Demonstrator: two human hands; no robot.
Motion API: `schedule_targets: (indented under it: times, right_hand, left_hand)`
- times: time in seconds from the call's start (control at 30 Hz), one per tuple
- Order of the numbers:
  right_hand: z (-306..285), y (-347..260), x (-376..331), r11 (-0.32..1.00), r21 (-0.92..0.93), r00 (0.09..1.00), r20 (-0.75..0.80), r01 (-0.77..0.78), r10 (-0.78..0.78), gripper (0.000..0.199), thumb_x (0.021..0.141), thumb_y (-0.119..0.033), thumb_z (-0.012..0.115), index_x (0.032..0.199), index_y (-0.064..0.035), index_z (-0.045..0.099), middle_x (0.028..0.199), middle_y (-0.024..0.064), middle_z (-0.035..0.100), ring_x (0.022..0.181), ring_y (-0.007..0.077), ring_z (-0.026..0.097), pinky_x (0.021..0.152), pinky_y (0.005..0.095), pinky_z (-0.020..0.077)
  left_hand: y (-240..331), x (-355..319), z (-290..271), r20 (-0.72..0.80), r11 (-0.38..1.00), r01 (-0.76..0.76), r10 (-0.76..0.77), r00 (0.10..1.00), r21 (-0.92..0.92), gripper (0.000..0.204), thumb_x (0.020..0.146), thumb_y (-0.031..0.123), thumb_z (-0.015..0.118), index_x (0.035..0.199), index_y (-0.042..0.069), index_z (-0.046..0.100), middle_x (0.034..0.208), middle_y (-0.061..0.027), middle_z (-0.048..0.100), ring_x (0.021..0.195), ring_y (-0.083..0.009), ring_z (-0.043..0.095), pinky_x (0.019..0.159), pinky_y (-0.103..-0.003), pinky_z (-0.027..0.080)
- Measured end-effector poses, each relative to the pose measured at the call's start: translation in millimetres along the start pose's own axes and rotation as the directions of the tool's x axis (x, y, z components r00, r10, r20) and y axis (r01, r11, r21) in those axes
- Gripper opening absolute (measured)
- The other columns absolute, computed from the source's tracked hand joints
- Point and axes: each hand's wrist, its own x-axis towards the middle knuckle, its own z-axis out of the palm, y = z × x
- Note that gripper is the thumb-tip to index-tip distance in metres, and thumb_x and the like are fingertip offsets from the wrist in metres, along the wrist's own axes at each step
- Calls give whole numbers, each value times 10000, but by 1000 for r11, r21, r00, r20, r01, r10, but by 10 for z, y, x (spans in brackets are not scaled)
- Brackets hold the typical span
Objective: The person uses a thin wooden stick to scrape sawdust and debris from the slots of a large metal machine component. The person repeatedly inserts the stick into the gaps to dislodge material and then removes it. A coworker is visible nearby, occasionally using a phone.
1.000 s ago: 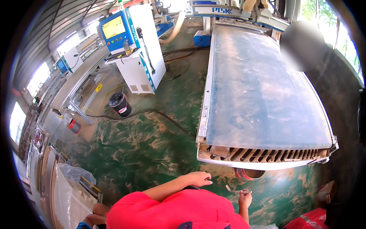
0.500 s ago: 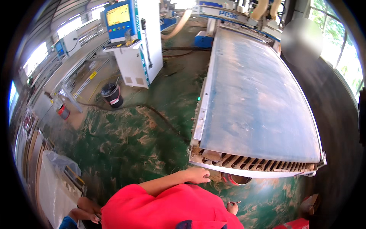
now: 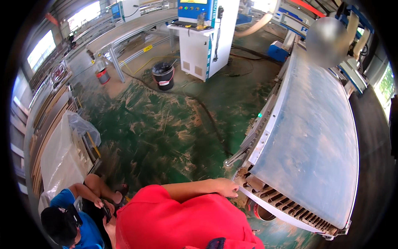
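Observation:
My left hand (image 3: pixel 227 187) is closed, its arm bent across the front of my red shirt (image 3: pixel 182 218). It is nearest the front left corner of the long machine table (image 3: pixel 309 133), which has a grey-blue top. Whether the hand touches the corner or holds anything, I cannot make out. At the right edge of my shirt, a small tip of a thin object (image 3: pixel 256 230) shows. My right hand is almost wholly hidden behind the shirt there, fingers included. Below the table's slotted front end stands a red, round container (image 3: pixel 259 211), partly covered by the table edge.
At lower left a person in a blue top (image 3: pixel 89 228) sits low, holding a dark phone-like thing (image 3: pixel 107 212). Plastic-wrapped boards (image 3: pixel 62 153) lie beside them. A black bucket (image 3: pixel 163 76) and a white control cabinet (image 3: pixel 195 54) stand ahead. A dark cable (image 3: pixel 207 116) crosses the dusty green floor.
The view has swung left, so the table and cabinet sit farther right and the seated person shows more fully. My left hand stays closed; my right hand has slipped behind my shirt.

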Motion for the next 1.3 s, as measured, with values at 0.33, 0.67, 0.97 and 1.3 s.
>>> schedule_targets:
  times: [0.33, 0.67, 0.97, 1.3]
  right_hand:
    - [-684, -1196, -362, 960, 246, 989, -22, -136, 146, 255, 809, -280, 680, 895, -40, 692, 871, 159, 682, 798, 303, 649, 722, 412, 499]
    - [-1474, -912, -567, 967, 86, 963, -105, -239, 247, 400, 836, -452, 626, 970, -82, 702, 915, 207, 667, 907, 369, 632, 794, 435, 490]
    - [-1788, 865, -1080, 776, 506, 747, -330, -376, 577, 341, 810, -380, 700, 989, -90, 705, 681, 91, 639, 641, 212, 625, 632, 334, 483]
    - [-2072, 1959, -1446, 707, 517, 655, -323, -482, 683, 355, 823, -347, 659, 1067, -89, 675, 949, 160, 684, 899, 344, 649, 776, 401, 500]
  left_hand:
    - [-265, -271, -25, -28, 995, 84, -86, 996, -57, 435, 878, 424, 556, 1103, 53, 578, 1004, -161, 653, 949, -349, 618, 798, -440, 485]
    - [8, 76, 567, 96, 980, 95, -79, 992, -175, 384, 851, 339, 624, 1062, 18, 607, 990, -166, 645, 869, -293, 636, 764, -373, 502]
    - [1447, 887, 1510, 373, 991, -117, 87, 924, 60, 406, 885, 320, 595, 1111, -16, 566, 958, -158, 634, 829, -260, 617, 753, -352, 489]
    - [2625, 1265, 2051, 441, 996, -72, 40, 897, 58, 416, 896, 301, 587, 1154, -24, 554, 1041, -150, 630, 887, -225, 617, 804, -328, 480]
